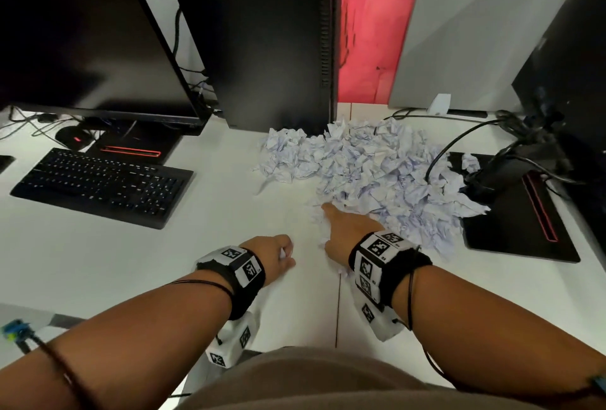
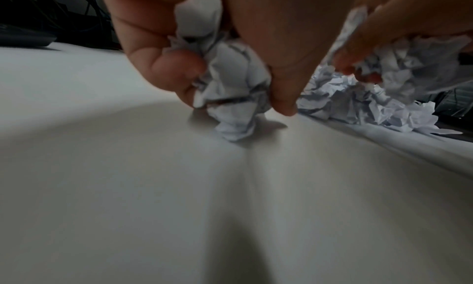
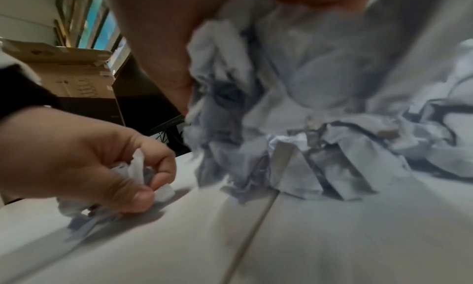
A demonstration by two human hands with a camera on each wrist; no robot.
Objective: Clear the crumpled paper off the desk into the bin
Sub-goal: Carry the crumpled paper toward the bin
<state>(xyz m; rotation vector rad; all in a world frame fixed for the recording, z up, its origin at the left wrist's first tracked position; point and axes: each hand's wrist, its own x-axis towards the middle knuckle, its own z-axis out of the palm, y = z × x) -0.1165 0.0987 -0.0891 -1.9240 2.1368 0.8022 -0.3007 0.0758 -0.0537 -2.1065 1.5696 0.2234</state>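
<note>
White crumpled paper (image 1: 370, 166) heaped, creased, faintly blue-lined, on desk (image 1: 131, 255).

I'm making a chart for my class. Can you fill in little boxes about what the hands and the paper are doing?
left hand: grips a crumpled paper ball just above the desk
right hand: grabs paper at the near edge of the paper pile
paper pile: lies between the computer tower and a monitor stand
keyboard: left of the pile
bin: not in view

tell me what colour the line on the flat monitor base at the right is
Red: a thin red line along the black monitor base, clearest in the head view.
</note>
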